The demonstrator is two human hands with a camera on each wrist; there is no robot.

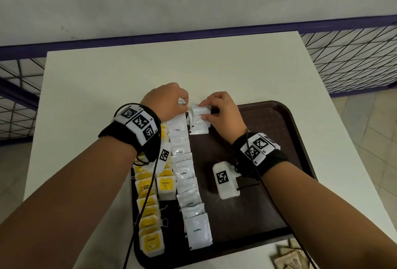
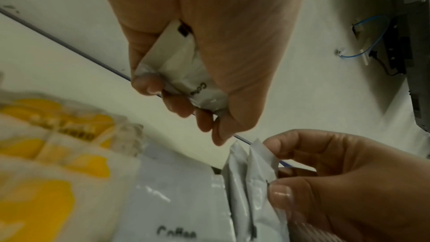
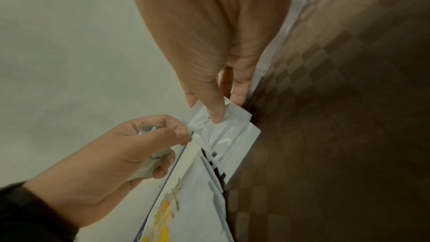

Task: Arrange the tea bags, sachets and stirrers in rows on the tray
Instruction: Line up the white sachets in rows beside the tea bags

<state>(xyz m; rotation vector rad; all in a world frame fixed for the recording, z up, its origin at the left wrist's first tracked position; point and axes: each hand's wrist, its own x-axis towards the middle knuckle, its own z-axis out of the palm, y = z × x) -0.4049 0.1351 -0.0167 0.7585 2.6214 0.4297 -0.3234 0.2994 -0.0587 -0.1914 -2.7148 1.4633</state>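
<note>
A dark brown tray [image 1: 279, 139] holds two rows of yellow tea bags [image 1: 148, 210] along its left side. Beside them runs a row of white coffee sachets [image 1: 184, 174]. My left hand [image 1: 182, 106] hovers over the tray's far left corner and grips a crumpled coffee sachet [image 2: 186, 73] in its curled fingers. My right hand [image 1: 204, 110] pinches the top edge of another coffee sachet [image 1: 199, 121] at the far end of the tray, just right of the sachet row. That sachet [image 3: 221, 128] overlaps a second one beneath it. No stirrers are in view.
The tray lies on a white table [image 1: 107, 79] whose far half is bare. A few brown paper sachets [image 1: 290, 258] lie on the table by the tray's near right corner. The tray's right half [image 1: 268, 193] is bare. A railing and a mesh fence stand behind the table.
</note>
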